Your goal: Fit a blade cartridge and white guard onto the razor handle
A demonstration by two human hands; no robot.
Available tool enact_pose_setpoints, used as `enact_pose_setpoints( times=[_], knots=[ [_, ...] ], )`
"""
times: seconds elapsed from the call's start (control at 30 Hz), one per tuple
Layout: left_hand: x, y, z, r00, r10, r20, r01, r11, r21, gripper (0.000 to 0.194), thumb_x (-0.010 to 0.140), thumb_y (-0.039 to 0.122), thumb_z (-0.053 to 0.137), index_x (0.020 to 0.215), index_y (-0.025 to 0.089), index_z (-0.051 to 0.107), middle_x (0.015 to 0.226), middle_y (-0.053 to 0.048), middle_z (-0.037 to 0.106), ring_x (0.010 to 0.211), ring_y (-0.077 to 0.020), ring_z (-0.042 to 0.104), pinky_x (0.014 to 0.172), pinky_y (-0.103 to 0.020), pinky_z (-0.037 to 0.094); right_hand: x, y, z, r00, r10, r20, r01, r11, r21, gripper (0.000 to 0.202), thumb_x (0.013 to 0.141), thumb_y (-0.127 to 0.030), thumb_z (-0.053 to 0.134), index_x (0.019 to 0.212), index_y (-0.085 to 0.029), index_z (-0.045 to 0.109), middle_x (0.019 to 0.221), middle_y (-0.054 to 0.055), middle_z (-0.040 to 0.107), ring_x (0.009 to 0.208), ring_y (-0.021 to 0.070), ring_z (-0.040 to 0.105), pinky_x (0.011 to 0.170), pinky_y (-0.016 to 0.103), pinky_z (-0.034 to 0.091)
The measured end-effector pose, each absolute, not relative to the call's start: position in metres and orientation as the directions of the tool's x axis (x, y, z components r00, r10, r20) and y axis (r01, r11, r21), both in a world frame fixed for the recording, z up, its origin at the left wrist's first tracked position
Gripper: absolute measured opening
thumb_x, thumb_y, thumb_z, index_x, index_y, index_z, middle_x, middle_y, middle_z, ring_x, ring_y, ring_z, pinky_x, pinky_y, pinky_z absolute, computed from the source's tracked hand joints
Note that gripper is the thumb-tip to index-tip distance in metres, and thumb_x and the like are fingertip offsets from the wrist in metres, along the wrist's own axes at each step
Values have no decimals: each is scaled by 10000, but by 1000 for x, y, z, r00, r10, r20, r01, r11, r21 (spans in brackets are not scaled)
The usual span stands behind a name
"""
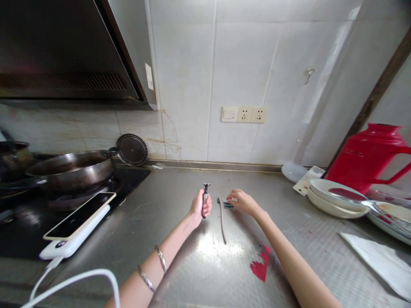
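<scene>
My left hand [199,204] is wrapped round the handle of a black and silver razor [206,197], held upright with its head at the top. To the right, my right hand [239,200] reaches down to the counter, its fingertips at a small dark green flat item [228,205]; whether they grip it is hard to tell. Just left of those fingers lies a thin greyish stick [222,222] with a dark tip. A torn red piece [261,264] rests on the metal counter between my forearms.
On the left, a pan [73,169] sits on the black stove, with a phone [80,216] on a white power bank and its cable nearer. At right stand a red thermos [366,158] and stacked dishes [334,205], with a white paper [379,261] in front.
</scene>
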State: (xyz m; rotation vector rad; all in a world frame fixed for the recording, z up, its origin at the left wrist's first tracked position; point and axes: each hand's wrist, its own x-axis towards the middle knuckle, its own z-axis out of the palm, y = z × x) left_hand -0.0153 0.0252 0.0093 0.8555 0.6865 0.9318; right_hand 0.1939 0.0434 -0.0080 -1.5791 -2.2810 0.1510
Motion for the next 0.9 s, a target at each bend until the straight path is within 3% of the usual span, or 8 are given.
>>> enact_pose_setpoints(
  times=[0.23, 0.57, 0.9],
  knots=[
    [-16, 23, 12, 450, 884, -124, -406, 326, 854, 406, 802, 450, 336, 494, 188, 307, 384, 90, 190, 309, -38, 169, 311, -155, 117, 194, 40, -8, -322, 936, 144, 918, 346, -194, 238, 815, -274, 459, 887, -239, 683, 963, 57, 633, 923, 175, 554, 684, 220, 390],
    [-15, 24, 10, 446, 885, -130, -397, 326, 858, 399, 803, 437, 327, 493, 187, 311, 390, 90, 184, 313, -39, 164, 314, -162, 100, 191, 33, -7, -307, 937, 166, 930, 333, -156, 276, 861, -282, 402, 852, -226, 672, 961, 58, 638, 858, 153, 584, 672, 202, 373],
    [-14, 24, 9, 408, 902, -140, -402, 315, 860, 389, 803, 415, 325, 489, 185, 331, 385, 85, 195, 309, -44, 178, 316, -177, 107, 196, 41, -16, -291, 932, 215, 896, 344, -281, 261, 830, -264, 420, 830, -200, 672, 909, 66, 652, 878, 170, 570, 729, 225, 387]
  ],
)
